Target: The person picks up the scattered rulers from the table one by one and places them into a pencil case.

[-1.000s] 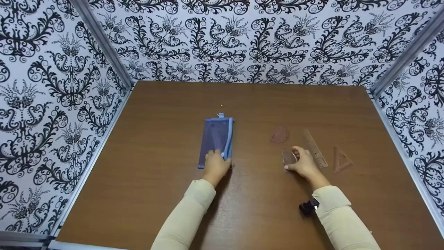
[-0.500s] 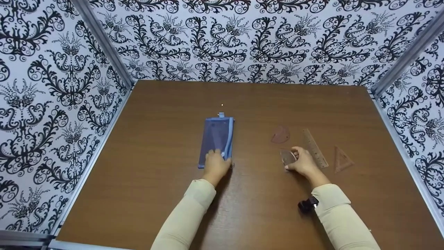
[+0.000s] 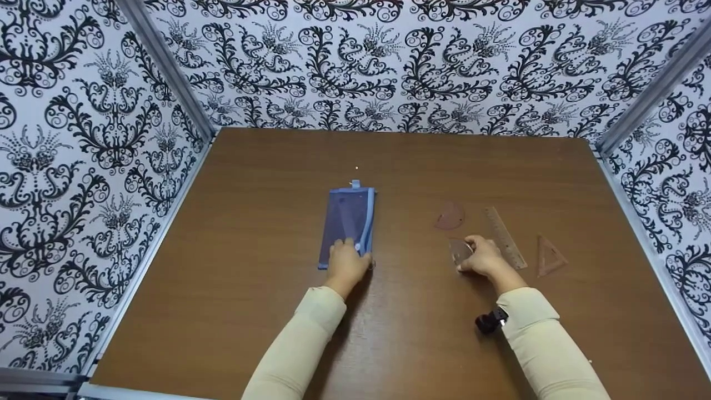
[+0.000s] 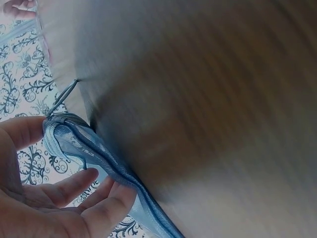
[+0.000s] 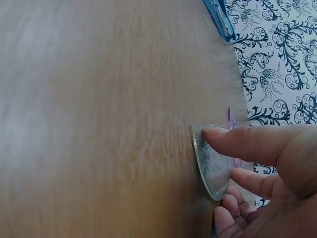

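A blue mesh zip pouch lies flat left of centre on the table. My left hand grips its near end, the thumb by the zip edge and the fingers on the mesh; a thin loop sticks out of that end in the left wrist view. My right hand pinches a clear plastic measuring piece with fine tick marks along one edge. It is close to the tabletop, and my fingers hide part of its outline. Just beyond it lies a pink protractor.
A clear ruler lies right of my right hand, and a pink set square farther right. The brown table is bounded by patterned walls at the back and sides. A black device hangs at my right wrist.
My right hand has shifted slightly to the left with the clear piece between thumb and fingers. My left hand and the pouch have hardly moved.
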Motion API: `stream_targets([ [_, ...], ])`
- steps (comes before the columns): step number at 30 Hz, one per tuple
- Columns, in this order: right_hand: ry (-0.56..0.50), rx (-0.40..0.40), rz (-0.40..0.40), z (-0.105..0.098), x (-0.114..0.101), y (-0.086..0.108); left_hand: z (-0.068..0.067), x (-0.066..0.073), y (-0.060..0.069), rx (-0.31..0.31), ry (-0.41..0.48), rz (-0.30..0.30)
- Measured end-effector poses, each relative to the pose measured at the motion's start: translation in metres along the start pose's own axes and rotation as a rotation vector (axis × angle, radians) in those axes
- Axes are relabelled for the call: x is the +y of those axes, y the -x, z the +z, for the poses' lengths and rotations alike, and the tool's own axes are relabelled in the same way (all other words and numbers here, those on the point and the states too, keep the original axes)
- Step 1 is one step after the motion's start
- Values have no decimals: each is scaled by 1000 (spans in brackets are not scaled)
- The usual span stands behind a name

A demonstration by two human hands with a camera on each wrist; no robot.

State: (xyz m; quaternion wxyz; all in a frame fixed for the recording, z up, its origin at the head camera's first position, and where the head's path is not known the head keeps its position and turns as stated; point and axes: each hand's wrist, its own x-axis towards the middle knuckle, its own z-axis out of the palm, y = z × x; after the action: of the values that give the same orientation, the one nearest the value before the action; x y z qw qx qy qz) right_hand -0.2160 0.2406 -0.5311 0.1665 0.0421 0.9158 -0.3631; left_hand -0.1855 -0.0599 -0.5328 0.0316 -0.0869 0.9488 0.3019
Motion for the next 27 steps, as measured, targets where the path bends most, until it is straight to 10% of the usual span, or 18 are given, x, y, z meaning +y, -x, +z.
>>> stream_targets([
  [27, 26, 19, 22, 2, -1, -3, -2, 1, 1, 13, 2, 16],
])
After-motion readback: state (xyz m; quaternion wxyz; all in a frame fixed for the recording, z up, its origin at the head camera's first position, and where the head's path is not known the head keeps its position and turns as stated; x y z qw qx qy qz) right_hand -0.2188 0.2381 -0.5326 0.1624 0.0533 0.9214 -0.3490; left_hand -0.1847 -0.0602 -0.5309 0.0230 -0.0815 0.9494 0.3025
